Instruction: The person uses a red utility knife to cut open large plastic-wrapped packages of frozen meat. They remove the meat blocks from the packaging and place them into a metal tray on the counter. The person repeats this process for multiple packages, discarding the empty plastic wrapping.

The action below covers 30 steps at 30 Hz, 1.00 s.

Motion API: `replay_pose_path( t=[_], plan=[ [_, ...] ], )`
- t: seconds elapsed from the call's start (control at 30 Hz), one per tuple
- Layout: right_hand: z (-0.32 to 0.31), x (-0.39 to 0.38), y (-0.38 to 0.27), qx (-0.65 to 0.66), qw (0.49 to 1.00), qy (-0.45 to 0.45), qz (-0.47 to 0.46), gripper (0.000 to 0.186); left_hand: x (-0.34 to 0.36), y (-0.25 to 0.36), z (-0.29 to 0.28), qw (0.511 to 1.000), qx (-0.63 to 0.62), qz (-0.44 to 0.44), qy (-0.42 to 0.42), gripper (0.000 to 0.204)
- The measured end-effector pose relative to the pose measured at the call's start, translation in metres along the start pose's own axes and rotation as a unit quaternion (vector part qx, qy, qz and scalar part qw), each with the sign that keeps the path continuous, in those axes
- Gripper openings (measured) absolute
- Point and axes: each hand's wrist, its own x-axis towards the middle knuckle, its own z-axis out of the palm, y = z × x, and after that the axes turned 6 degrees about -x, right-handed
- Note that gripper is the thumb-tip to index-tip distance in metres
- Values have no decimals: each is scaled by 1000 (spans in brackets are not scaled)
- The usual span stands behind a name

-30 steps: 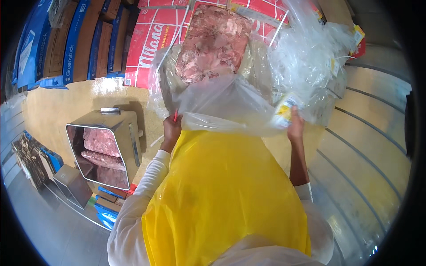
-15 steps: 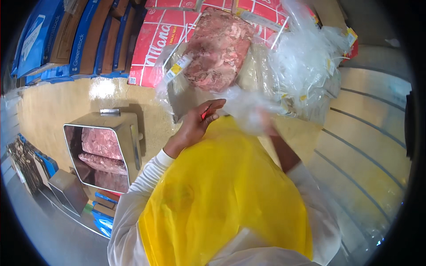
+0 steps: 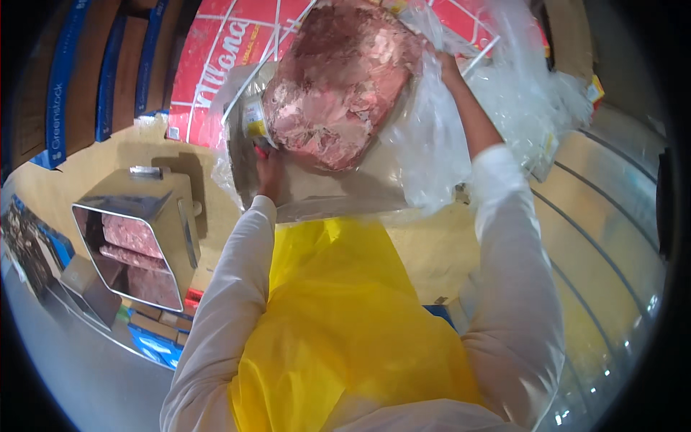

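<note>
A large block of frozen meat lies on an opened cardboard box, with clear plastic film pulled out along its right side. Against the block's lower left edge is my left hand, closed around a small red object whose kind is mostly hidden. A white and yellow label sits just above it. My right hand reaches to the upper right of the block and is closed on the plastic film, its fingertips partly covered.
Red cartons with white straps lie under and behind the meat. Crumpled clear plastic is heaped at the right. On the left stands an open metal bin holding meat blocks, below blue and brown cartons. A slatted metal surface runs along the right.
Both hands have moved forward from close to the apron: the left to the block's lower left edge, the right to its upper right. The view has shifted nearer the meat.
</note>
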Motion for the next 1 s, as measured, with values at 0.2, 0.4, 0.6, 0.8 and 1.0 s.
replay_pose_path(
  t=[0.2,0.4,0.6,0.8,1.0],
  plan=[
    [12,89,32,-251,968,3,4,41,-1,12,27,970,29,208,125,23],
    [0,110,35,-266,964,-2,0,41,20,0,32,972,76,132,177,29],
    [-12,98,31,-260,966,5,-14,42,47,23,38,965,-176,-75,177,37],
    [-7,76,19,-263,963,13,-50,42,24,20,53,955,-219,-156,127,46],
    [-18,15,2,-253,963,-3,-94,43,18,29,31,957,216,-91,169,60]
  ],
)
